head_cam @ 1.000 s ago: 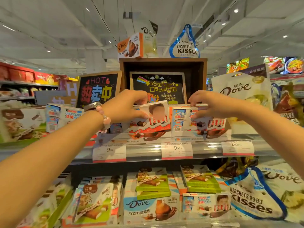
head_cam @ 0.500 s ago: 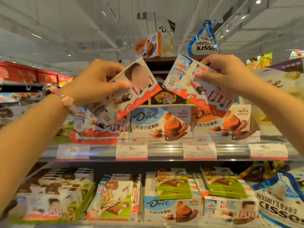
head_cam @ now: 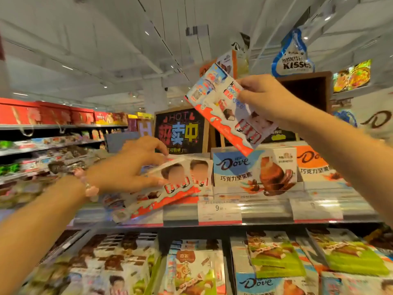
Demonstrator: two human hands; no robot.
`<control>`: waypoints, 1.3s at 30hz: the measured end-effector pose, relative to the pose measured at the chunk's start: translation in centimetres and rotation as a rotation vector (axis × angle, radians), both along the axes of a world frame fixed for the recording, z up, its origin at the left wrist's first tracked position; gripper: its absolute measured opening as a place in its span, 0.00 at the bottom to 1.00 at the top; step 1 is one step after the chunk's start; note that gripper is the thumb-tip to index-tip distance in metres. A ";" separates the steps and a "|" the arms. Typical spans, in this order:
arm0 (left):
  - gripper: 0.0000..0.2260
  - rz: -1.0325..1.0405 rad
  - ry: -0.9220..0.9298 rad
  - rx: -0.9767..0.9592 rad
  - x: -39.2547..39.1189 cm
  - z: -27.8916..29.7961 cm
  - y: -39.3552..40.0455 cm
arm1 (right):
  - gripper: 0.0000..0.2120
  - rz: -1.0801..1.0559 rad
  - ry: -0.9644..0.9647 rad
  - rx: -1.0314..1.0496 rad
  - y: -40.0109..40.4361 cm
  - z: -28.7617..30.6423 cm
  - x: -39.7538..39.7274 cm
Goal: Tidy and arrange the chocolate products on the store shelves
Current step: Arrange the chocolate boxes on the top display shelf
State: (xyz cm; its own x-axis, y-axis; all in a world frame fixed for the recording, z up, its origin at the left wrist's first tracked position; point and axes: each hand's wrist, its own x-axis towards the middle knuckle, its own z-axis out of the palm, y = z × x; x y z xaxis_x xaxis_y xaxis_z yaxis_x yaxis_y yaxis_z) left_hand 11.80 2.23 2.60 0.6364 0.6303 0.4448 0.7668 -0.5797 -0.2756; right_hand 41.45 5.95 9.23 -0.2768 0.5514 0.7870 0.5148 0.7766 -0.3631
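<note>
Supermarket aisle, tiered chocolate shelf (head_cam: 223, 224) ahead, Dove boxes (head_cam: 255, 171) centre. Lower Kinder box (head_cam: 161, 194) tilted at shelf's left front edge, long axis down-left, pinched between thumb and fingers of left hand (head_cam: 131, 167), nearer the shelf. Second Kinder box (head_cam: 225, 109) raised well above, slanting down-right, gripped by right hand (head_cam: 265, 99)

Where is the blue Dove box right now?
Head view, centre-right: the blue Dove box stands on the upper shelf, between the Kinder boxes and an orange Dove box.
</note>
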 end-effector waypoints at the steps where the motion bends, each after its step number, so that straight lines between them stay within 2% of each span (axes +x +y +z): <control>1: 0.26 0.017 0.002 -0.014 -0.1 -0.1 0.4 | 0.12 0.023 0.036 0.020 0.1 -0.1 -0.8; 4: 0.30 0.104 -0.021 -0.131 0.0 0.2 1.6 | 0.12 0.073 0.167 0.092 0.5 -0.6 -3.0; 8: 0.15 0.114 -0.123 -0.375 -0.1 0.8 2.4 | 0.13 0.108 0.258 0.136 1.3 -1.3 -5.0; 9: 0.14 0.092 -0.134 -0.396 -0.2 0.8 2.6 | 0.13 0.107 0.260 0.140 1.5 -1.5 -5.4; 11: 0.14 0.063 -0.141 -0.416 -0.3 0.8 2.8 | 0.13 0.108 0.264 0.136 1.9 -1.7 -6.1; 20: 0.02 -0.025 -0.175 -0.368 0.0 0.7 2.4 | 0.13 0.155 0.212 0.077 3.1 -3.2 -8.2; 25: 0.05 -0.049 -0.193 -0.338 -0.2 0.4 2.2 | 0.15 0.161 0.175 0.077 3.8 -3.7 -9.1; 29: 0.07 -0.044 -0.195 -0.337 -0.3 0.4 2.3 | 0.15 0.160 0.081 0.063 4.1 -3.9 -9.7; 33: 0.12 -0.038 -0.202 -0.318 -0.5 0.3 2.5 | 0.14 0.167 -0.128 -0.030 4.4 -4.2 -9.8; 39: 0.11 -0.027 -0.177 -0.308 -0.4 0.1 2.2 | 0.10 0.107 -0.393 -0.063 4.7 -4.3 -10.5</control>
State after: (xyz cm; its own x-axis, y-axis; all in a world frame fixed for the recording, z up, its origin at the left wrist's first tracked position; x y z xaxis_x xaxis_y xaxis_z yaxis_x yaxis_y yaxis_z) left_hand 11.44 4.47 2.70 0.5847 0.7362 0.3409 0.7704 -0.6355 0.0512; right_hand 30.91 10.64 4.91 -0.6080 0.5472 0.5752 0.5416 0.8156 -0.2034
